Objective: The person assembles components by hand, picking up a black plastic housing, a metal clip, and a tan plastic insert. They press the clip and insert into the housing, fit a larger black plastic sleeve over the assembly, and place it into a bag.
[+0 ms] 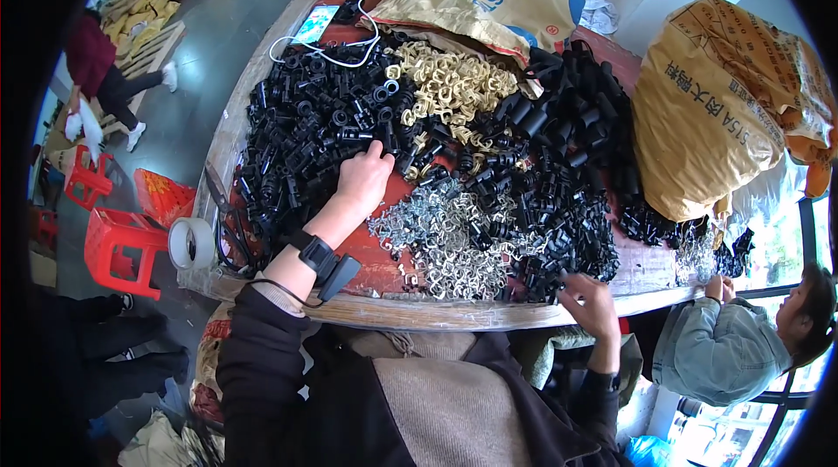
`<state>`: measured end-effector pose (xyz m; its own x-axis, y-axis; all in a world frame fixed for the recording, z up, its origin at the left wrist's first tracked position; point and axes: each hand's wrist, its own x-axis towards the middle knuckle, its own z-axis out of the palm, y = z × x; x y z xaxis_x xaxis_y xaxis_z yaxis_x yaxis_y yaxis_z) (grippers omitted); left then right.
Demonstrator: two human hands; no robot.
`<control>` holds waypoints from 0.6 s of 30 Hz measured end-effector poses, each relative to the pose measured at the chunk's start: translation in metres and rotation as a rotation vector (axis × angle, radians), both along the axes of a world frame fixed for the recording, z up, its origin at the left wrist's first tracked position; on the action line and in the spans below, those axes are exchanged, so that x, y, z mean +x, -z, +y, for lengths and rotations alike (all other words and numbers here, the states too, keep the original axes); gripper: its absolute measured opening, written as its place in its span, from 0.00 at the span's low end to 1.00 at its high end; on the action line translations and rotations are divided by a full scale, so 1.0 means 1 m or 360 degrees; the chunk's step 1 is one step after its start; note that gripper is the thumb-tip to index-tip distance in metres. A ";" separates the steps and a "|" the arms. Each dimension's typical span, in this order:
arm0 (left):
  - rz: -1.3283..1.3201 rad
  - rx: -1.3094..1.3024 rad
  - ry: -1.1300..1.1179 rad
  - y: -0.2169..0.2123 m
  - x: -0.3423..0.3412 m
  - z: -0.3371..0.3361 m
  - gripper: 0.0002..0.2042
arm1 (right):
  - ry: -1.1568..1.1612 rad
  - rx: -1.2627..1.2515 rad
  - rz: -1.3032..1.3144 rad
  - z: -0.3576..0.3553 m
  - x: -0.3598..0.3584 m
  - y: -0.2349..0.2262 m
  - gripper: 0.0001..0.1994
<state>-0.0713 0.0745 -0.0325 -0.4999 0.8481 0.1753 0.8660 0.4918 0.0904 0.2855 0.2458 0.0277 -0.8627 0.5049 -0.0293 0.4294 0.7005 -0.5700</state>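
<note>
1. My left hand (365, 177) is stretched forward across the table (436, 314), forearm angled up and to the right, palm down, knuckles toward me. Its fingers curl into the edge of the heap of black plastic parts (305, 131); the fingertips are buried among the pieces, so I cannot tell whether they pinch one or merely rest on them.

2. A black wrist device (325, 259) is strapped just behind that hand, with a thin cable running back along my dark sleeve.

3. My right hand (592, 305) sits close to my body at the near table edge, fingers bent downward at the fringe of a second mass of black parts (559, 161). Its fingers look closed on something small and dark, but the item itself is hidden; the grip's content cannot be made out.

4. Between my two hands lies a spread of silver metal clips (445, 240). Beyond my left fingertips, slightly right, is a pile of pale gold clips (449, 83).

5. Left of my left forearm, a roll of tape (192, 243) sits at the table edge.

6. Tan sacks (716, 109) stand beyond and right of my right hand; their lower parts are cut off by the parts heap.

7. Another person in a denim jacket (720, 349) sits right of my right hand, with one hand at the table edge.
</note>
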 end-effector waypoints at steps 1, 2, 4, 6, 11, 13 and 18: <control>-0.0004 0.0028 0.0003 -0.001 0.001 0.000 0.09 | -0.0094 -0.0032 0.0113 -0.005 -0.020 0.000 0.11; -0.0011 0.0052 -0.0003 0.001 0.000 -0.001 0.08 | -0.0252 0.0032 0.0119 -0.009 -0.042 0.003 0.11; -0.0020 0.0073 -0.0021 -0.002 -0.002 -0.005 0.07 | -0.0534 0.0149 0.0190 -0.022 -0.077 0.007 0.11; -0.0169 0.0469 0.0084 -0.003 -0.005 -0.008 0.07 | -0.0738 0.0157 0.0272 -0.039 -0.105 0.013 0.11; -0.0909 0.1050 0.0006 -0.026 -0.003 -0.022 0.05 | -0.1126 0.0126 0.0344 -0.071 -0.148 0.044 0.07; -0.1264 0.1106 -0.0047 -0.033 -0.002 -0.034 0.06 | -0.1187 0.0286 0.0378 -0.079 -0.160 0.049 0.05; -0.2487 0.1402 -0.0307 -0.037 0.013 -0.069 0.09 | -0.1143 0.0588 0.0280 -0.090 -0.173 0.063 0.02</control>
<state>-0.0583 0.0056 0.0042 -0.6973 0.6923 -0.1855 -0.3238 -0.0735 0.9433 0.1127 0.1560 -0.0348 -0.9554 -0.2206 0.1962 -0.2684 0.9258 -0.2661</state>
